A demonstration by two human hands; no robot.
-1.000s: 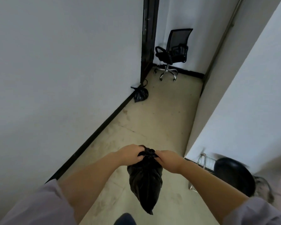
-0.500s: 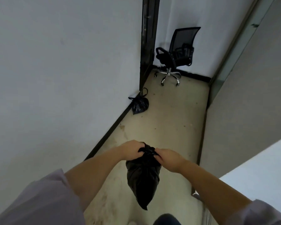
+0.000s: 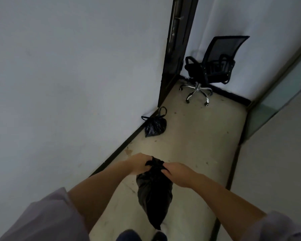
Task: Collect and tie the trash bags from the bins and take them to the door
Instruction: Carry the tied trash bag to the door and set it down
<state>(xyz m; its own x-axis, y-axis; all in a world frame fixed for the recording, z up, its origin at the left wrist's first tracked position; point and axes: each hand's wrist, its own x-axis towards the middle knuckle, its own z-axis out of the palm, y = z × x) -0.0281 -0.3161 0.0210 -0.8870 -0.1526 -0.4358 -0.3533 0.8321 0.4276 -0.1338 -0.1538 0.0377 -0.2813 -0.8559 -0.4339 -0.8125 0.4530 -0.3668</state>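
Observation:
A black trash bag [image 3: 154, 193] hangs in front of me over the floor. My left hand [image 3: 139, 163] grips the gathered top of the bag from the left. My right hand [image 3: 176, 172] grips the same bunched top from the right. A second black trash bag [image 3: 155, 126], tied with loops on top, lies on the floor against the left wall, just before the dark door [image 3: 176, 47].
A narrow corridor runs ahead between a white wall [image 3: 68, 84] on the left and a partition [image 3: 276, 153] on the right. A black mesh office chair [image 3: 214, 66] on chrome legs stands at the far end. My shoes [image 3: 141, 235] show at the bottom edge.
I have walked forward along the corridor; the tied bag, door and chair are nearer. The dark bin at the right has dropped out of view. Both hands keep gripping the bag's top.

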